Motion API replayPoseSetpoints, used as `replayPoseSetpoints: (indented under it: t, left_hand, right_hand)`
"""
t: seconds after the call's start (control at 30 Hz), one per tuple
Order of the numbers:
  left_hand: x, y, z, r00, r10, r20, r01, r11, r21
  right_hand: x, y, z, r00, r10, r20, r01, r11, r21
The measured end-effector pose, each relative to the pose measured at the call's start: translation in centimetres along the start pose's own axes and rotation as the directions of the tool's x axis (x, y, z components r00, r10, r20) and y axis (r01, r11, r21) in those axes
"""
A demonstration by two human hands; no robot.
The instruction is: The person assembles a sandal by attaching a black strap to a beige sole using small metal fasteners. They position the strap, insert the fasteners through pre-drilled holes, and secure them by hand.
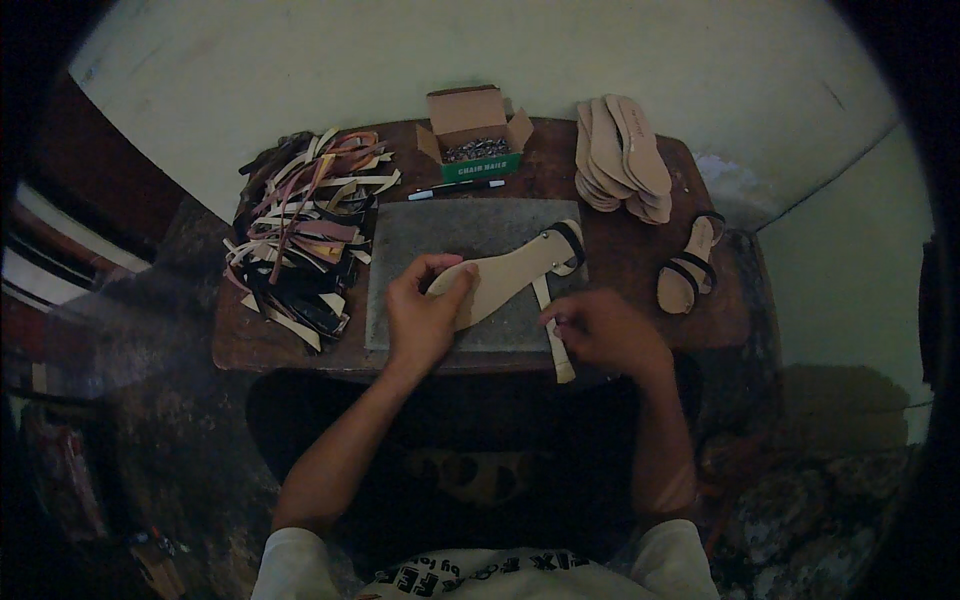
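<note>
My left hand [425, 305] grips the heel end of a beige sandal sole [495, 285], thumb on top, tilted over a grey slab. At its far end a black strap [567, 243] loops across the toe, with small shiny nail heads beside it. A pale tool handle [556, 350], likely a hammer's, sticks out below the sole toward the table's front edge; its head is mostly hidden. Beside that handle is my right hand [605, 335], its fingers curled and pinched at the handle's edge. What those fingers hold, if anything, is too dark to make out.
The grey slab [410, 250] lies on a brown wooden table [285, 355]. Piled straps [310, 225] cover its left side. Behind the slab stand an open green box of nails [480, 165] and a marker [456, 189]. Stacked soles [625, 150] and a strapped sandal [688, 268] are right.
</note>
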State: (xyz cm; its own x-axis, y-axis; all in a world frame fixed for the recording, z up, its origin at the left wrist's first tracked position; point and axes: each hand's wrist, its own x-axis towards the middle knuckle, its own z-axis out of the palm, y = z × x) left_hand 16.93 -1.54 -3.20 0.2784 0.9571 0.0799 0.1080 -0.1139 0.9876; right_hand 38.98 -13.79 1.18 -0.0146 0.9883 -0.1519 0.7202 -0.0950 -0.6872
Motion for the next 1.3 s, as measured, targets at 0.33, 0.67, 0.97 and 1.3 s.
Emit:
replayPoseSetpoints:
  t: [0.33,0.67,0.97,1.3]
  left_hand:
    - [0.1,0.9,-0.6,1.000,-0.004,-0.023,0.004,1.000,-0.025]
    - [-0.5,1.4,-0.7,0.991,0.122,0.057,-0.117,0.990,-0.085]
    - [-0.7,2.5,-1.0,0.872,0.481,0.093,-0.488,0.869,0.084]
    - [-0.7,2.7,-1.1,0.861,0.496,0.113,-0.507,0.855,0.113]
  right_hand:
    - [0.5,-0.9,0.6,0.991,-0.135,0.004,0.135,0.990,-0.047]
    - [2.7,-3.5,2.8,0.848,-0.194,-0.494,0.341,0.912,0.228]
    - [2.7,-4.2,2.6,0.836,-0.207,-0.509,0.394,0.871,0.294]
    - [3.1,-4.1,2.4,0.643,-0.407,-0.649,0.481,0.874,-0.072]
